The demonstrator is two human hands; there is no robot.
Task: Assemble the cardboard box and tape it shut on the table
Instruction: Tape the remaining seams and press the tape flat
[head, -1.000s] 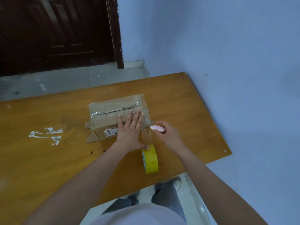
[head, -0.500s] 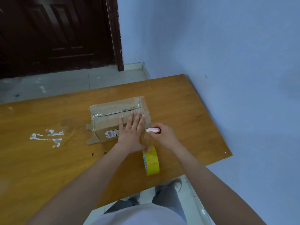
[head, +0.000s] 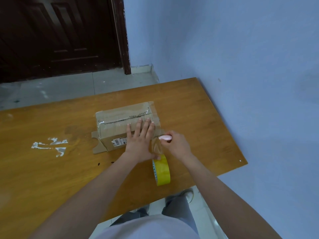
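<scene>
On the wooden tabletop (head: 181, 104) we see the cardboard box (head: 120, 125) lying closed, clear tape running along its top seam and a loose cardboard flap (head: 96, 144) sticking out at its lower left corner. Our left hand (head: 139, 140) lies flat on the box's near right end, fingers straight and spread — a pressing hold, nothing clasped. Just right of it, our right hand (head: 176, 144) has its grip curled around a small pink cutter (head: 165, 137), whose tip meets a clear strip of tape (head: 156, 145) stretched from the box's right end. That strip runs down to the yellow tape roll (head: 162, 170), which stands on edge directly below both hands, near the tabletop's front edge. Well to the left of the left hand, white paint smears (head: 50, 145) mark the wood. Beyond the box stands a dark wooden door (head: 57, 35); a blue wall (head: 241, 57) borders the right side.
</scene>
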